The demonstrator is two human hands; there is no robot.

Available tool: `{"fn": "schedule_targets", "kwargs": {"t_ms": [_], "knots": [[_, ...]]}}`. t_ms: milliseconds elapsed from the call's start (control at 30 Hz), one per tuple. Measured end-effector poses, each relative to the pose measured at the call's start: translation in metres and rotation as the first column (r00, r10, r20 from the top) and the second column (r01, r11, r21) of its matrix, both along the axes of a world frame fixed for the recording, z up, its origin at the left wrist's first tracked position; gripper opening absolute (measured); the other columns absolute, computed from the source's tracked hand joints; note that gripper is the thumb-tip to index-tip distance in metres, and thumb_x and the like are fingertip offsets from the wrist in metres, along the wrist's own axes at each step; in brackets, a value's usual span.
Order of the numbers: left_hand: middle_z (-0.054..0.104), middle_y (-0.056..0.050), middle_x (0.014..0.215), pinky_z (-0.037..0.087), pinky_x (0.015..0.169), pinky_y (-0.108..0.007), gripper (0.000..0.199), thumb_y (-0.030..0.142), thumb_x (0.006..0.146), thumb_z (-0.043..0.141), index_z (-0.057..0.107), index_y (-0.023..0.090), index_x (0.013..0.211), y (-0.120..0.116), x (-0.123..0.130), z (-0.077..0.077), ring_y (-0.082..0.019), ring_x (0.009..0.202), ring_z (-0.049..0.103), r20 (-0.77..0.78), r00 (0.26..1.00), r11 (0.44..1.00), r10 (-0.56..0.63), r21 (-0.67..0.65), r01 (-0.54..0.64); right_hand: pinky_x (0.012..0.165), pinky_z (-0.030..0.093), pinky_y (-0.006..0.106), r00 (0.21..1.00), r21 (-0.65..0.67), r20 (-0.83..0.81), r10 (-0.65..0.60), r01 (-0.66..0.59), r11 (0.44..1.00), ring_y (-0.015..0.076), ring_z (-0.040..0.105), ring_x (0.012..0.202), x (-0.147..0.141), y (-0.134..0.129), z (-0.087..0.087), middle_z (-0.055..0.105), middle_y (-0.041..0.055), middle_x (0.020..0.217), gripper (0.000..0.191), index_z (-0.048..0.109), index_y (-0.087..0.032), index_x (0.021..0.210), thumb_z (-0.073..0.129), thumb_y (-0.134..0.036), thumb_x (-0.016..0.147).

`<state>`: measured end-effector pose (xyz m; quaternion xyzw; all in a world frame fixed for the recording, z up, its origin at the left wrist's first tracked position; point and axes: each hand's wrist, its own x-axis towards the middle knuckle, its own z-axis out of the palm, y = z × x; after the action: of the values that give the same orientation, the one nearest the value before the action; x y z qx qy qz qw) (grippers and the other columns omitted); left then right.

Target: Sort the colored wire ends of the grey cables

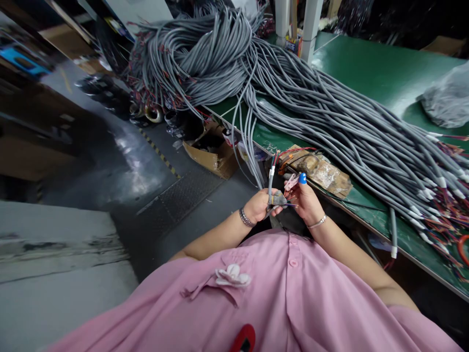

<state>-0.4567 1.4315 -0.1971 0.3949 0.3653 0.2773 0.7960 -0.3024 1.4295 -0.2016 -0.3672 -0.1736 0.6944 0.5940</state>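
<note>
My left hand [259,204] is closed round a grey cable [270,181], whose stripped end stands up with a white band and several thin coloured wires. A worn grey-and-yellow covering [277,198] wraps a digit of this hand. Close by on the right, my right hand [307,201] pinches a small pink clip-like tool [291,182]; its exact kind is unclear. A blue finger cap [302,178] sits on one of its fingertips. Thin wires [292,204] stick out between the two hands, and the fingers partly hide where they lead.
A large bundle of grey cables [330,112] lies across the green table [366,63]. A taped cardboard piece [322,173] rests at its near edge. Below stands an open cardboard box [216,159]. One cable end [394,239] hangs over the edge; a plastic bag [449,98] lies far right.
</note>
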Motion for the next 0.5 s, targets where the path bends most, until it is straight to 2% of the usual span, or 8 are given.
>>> {"fn": "schedule_targets", "kwargs": {"t_ms": [133,300,400,500], "knots": [[0.06,-0.004,0.052,0.034,0.033,-0.017,0.031,0.036,0.061,0.078,0.063,0.01,0.067,-0.002,0.0,0.003,-0.008,0.037,0.049,0.008,1.0,1.0,0.008,-0.006,-0.008,0.056,0.045,0.025,0.996,0.018,-0.039,0.085,-0.084,0.996,0.0117,0.058,0.061,0.003,-0.003,-0.002,0.068,0.001,0.076,0.05,0.064,-0.02,0.08,0.062,-0.07,0.073],[0.059,-0.003,0.049,0.034,0.034,-0.017,0.03,0.037,0.063,0.076,0.062,0.01,0.067,-0.011,-0.004,0.007,-0.009,0.036,0.049,0.032,0.999,1.0,0.012,0.023,-0.013,0.058,0.049,0.025,0.98,0.023,-0.078,0.182,-0.181,0.983,0.0122,0.059,0.064,0.008,-0.008,-0.002,0.069,0.0033,0.085,0.054,0.066,-0.02,0.084,0.055,-0.073,0.076],[0.059,-0.003,0.048,0.035,0.035,-0.018,0.03,0.037,0.065,0.076,0.061,0.011,0.067,-0.016,-0.007,0.01,-0.009,0.036,0.049,0.04,0.998,0.997,0.058,0.04,-0.06,0.061,0.051,0.025,0.971,0.047,-0.103,0.217,-0.213,0.976,0.0128,0.061,0.069,0.011,-0.009,0.0,0.07,0.0039,0.09,0.05,0.067,-0.021,0.089,0.056,-0.069,0.078],[0.058,-0.002,0.049,0.035,0.035,-0.018,0.031,0.038,0.065,0.076,0.06,0.012,0.066,-0.018,-0.006,0.011,-0.009,0.038,0.049,0.065,0.988,0.988,0.142,0.044,-0.145,0.062,0.052,0.023,0.975,0.058,-0.066,0.211,-0.207,0.977,0.0115,0.06,0.07,0.012,-0.01,0.002,0.071,0.0037,0.092,0.038,0.069,-0.02,0.089,0.063,-0.057,0.081]]}}
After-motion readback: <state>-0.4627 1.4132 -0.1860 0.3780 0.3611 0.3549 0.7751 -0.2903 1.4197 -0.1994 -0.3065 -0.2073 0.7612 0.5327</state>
